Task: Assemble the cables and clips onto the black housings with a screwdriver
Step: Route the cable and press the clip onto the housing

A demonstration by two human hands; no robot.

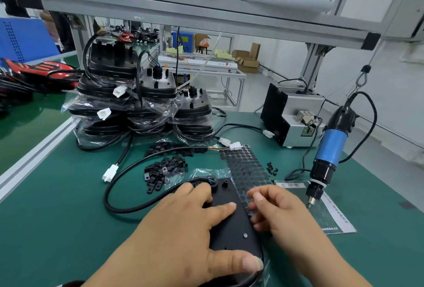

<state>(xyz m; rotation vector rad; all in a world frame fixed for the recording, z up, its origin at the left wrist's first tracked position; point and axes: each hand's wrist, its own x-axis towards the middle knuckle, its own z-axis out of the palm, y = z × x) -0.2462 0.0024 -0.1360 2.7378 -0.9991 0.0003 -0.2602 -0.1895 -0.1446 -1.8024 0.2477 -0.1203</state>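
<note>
A black housing (234,224) lies flat on the green mat in front of me, with a silver screw head showing on it. My left hand (183,224) presses down on it, fingers spread across its top and thumb on its near edge. My right hand (277,211) hovers at the housing's right edge over a sheet of black round pads (246,167), fingers curled; whether it pinches anything is unclear. The housing's black cable (128,206) loops left to a white connector (110,172). Black clips (164,171) lie in a pile behind. A blue electric screwdriver (330,149) hangs at right.
Bagged black housings (146,94) are stacked at the back left. A grey screw feeder box (293,119) stands at back right. Small black screws (271,167) lie near the pad sheet. A printed sheet (332,215) sits under the screwdriver tip. An aluminium rail (34,156) borders the mat's left side.
</note>
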